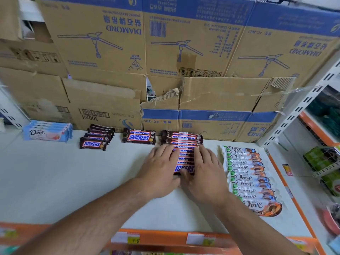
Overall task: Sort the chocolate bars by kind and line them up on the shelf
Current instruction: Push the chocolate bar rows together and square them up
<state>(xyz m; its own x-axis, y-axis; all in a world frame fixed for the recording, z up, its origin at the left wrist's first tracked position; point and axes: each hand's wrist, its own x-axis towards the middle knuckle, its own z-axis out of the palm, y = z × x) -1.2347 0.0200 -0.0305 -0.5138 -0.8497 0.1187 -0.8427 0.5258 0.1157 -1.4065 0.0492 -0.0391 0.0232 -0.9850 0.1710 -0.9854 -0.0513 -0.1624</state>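
I had left hand (159,166) and right hand (206,170) flat, fingers together, squeezing the Snickers row (184,153) mid-shelf (73,181). Risk: uneven pressure could have buckled bars into the Dove row (248,177).

I am showing two bare forearms, and no sleeve is reaching as far as the part of either arm that is in view. I am wearing no gloves, and I am seeing no watch, band or ring on either side. Fine dark hair is running along both forearms. My left hand (160,167) and my right hand (206,171) are showing their backs, and the nails are too small and blurred for me to tell.
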